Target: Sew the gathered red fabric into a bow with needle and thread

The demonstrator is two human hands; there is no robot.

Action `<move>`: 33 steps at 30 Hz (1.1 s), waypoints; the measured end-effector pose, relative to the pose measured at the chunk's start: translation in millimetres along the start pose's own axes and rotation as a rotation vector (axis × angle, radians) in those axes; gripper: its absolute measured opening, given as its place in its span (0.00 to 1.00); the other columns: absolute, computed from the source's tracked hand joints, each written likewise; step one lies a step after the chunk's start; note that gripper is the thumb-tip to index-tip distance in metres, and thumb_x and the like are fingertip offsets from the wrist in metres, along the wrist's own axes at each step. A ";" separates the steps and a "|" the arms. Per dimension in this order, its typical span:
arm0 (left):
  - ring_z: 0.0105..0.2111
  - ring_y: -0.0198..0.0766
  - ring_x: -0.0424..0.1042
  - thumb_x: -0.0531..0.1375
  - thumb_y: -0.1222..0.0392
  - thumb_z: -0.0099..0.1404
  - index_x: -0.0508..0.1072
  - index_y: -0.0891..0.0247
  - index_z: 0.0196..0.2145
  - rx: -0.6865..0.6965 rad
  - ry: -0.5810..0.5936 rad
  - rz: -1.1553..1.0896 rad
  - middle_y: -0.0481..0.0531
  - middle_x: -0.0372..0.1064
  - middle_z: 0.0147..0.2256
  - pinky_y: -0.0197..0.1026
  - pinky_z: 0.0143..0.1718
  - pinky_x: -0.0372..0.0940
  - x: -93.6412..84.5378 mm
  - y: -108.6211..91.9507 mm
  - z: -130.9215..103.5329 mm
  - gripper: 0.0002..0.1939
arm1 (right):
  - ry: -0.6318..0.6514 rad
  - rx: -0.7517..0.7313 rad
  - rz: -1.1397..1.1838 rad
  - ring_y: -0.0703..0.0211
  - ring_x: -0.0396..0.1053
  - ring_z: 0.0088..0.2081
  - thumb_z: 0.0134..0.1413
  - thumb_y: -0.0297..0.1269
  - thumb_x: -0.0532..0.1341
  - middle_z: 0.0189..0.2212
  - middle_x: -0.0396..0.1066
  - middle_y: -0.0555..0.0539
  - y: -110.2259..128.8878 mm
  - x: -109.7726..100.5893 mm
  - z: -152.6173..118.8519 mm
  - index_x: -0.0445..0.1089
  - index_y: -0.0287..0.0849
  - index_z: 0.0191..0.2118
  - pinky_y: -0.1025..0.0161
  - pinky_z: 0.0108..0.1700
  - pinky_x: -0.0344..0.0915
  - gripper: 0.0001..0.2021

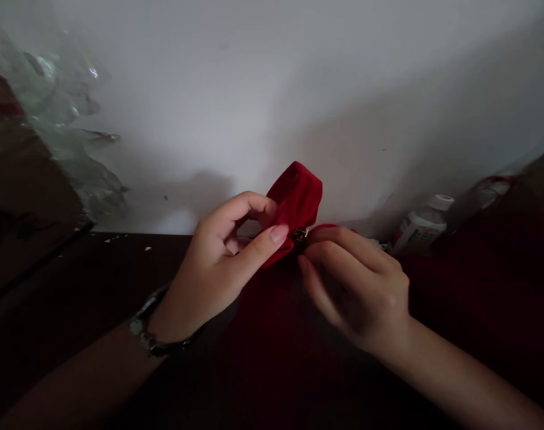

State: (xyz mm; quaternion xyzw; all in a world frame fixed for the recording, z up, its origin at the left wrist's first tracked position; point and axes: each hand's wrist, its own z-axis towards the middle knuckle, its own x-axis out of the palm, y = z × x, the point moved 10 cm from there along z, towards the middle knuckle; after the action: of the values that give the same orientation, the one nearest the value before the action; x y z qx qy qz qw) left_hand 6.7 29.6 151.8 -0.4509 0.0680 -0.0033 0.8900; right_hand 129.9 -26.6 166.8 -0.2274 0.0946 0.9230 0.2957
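Note:
My left hand (227, 251) holds a folded piece of red cloth (298, 197), thumb in front and fingers behind. The cloth stands up in a loop above the thumb. A small gold-coloured metal clasp (300, 234) sits at the lower right of the cloth, between my two hands. With fingertips pinched together, my right hand (361, 286) is at that clasp. Its fingers partly cover the clasp, and a bit of red material shows just behind them. What lies below the cloth is too dark to make out well.
A pale wall (200, 89) rises behind. Clear plastic wrapping (70, 131) hangs at the left over a brown cardboard box (21, 191). A white-capped bottle (421, 224) stands at right, near dark red fabric (478, 292). White scraps (147, 248) lie on the dark tabletop (119, 269).

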 end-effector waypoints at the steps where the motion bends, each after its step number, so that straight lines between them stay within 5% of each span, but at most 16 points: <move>1: 0.35 0.36 0.70 0.62 0.60 0.63 0.73 0.60 0.38 -0.029 0.017 -0.047 0.48 0.70 0.34 0.32 0.34 0.67 1.6 4.1 0.7 0.05 | -0.015 0.002 0.004 0.61 0.69 0.32 0.57 0.26 0.57 0.32 0.71 0.43 -0.8 -0.4 -0.3 0.67 0.39 0.29 0.64 0.33 0.66 0.06; 9: 0.33 0.39 0.72 0.64 0.64 0.57 0.73 0.62 0.36 -0.252 0.108 -0.363 0.50 0.72 0.32 0.38 0.34 0.68 12.9 22.4 1.1 0.07 | -0.045 0.022 -0.010 0.57 0.72 0.36 0.55 0.24 0.59 0.37 0.74 0.41 -5.8 0.2 -2.3 0.67 0.39 0.31 0.61 0.39 0.69 0.04; 20: 0.39 0.39 0.73 0.70 0.63 0.52 0.75 0.61 0.37 -0.185 0.185 -0.516 0.50 0.74 0.37 0.39 0.40 0.70 20.5 27.3 4.1 0.14 | -0.091 0.006 -0.035 0.59 0.73 0.34 0.55 0.23 0.59 0.35 0.75 0.45 -3.8 -13.4 3.3 0.66 0.43 0.30 0.62 0.36 0.69 0.07; 27: 0.37 0.37 0.73 0.71 0.65 0.50 0.76 0.61 0.35 -0.134 0.075 -0.529 0.49 0.74 0.34 0.38 0.43 0.70 15.1 28.0 4.5 0.13 | -0.084 0.007 -0.018 0.58 0.73 0.35 0.55 0.24 0.59 0.36 0.75 0.44 -1.5 -17.7 3.7 0.67 0.43 0.31 0.62 0.37 0.70 0.06; 33: 0.36 0.34 0.73 0.70 0.64 0.52 0.76 0.62 0.36 -0.178 0.107 -0.585 0.47 0.74 0.34 0.35 0.41 0.69 22.1 30.0 2.6 0.13 | -0.078 -0.003 -0.024 0.58 0.73 0.35 0.55 0.24 0.59 0.36 0.75 0.44 0.1 -18.6 3.8 0.66 0.42 0.31 0.62 0.36 0.70 0.07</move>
State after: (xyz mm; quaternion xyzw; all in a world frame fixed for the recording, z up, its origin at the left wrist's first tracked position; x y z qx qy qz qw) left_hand 27.3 48.1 126.6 -0.5267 -0.0178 -0.2769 0.8035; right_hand 141.9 -34.8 178.9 -0.1929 0.0787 0.9277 0.3098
